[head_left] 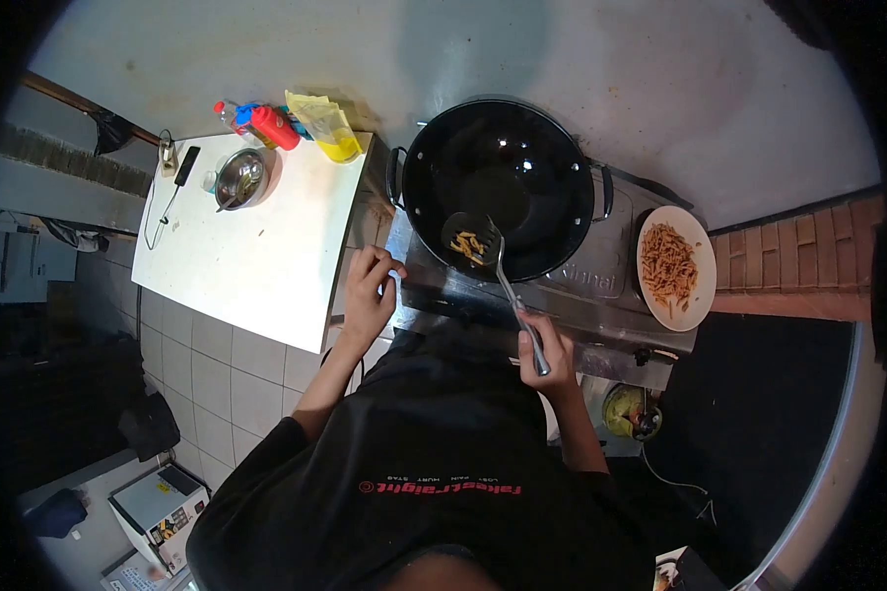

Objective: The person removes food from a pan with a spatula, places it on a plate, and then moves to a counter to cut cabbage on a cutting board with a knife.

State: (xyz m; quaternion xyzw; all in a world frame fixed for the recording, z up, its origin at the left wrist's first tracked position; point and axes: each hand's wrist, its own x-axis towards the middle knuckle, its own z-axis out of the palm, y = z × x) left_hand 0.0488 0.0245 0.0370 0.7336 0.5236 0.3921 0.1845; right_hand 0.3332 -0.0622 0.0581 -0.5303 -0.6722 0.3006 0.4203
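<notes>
My right hand (546, 352) is wrapped around the metal handle of a slotted spatula (504, 271). Its dark, slotted head is over the near left part of a black wok (532, 227) on the stove. Several short brownish-yellow pieces of food (469, 245) lie on the spatula head; they look like pasta. The inside of the wok is dark and glossy. My left hand (371, 288) hovers by the wok's near left side, fingers loosely bent, with nothing visible in it. To the right, an oval white plate (704, 286) holds reddish sauced pasta (668, 264).
A white table (266, 276) is on the left, bearing a metal bowl (241, 179) with a utensil, a red squeeze bottle (275, 128) and a yellow pouch (337, 143). The steel stove (601, 256) borders the wall. A gas cylinder (623, 409) stands low at right.
</notes>
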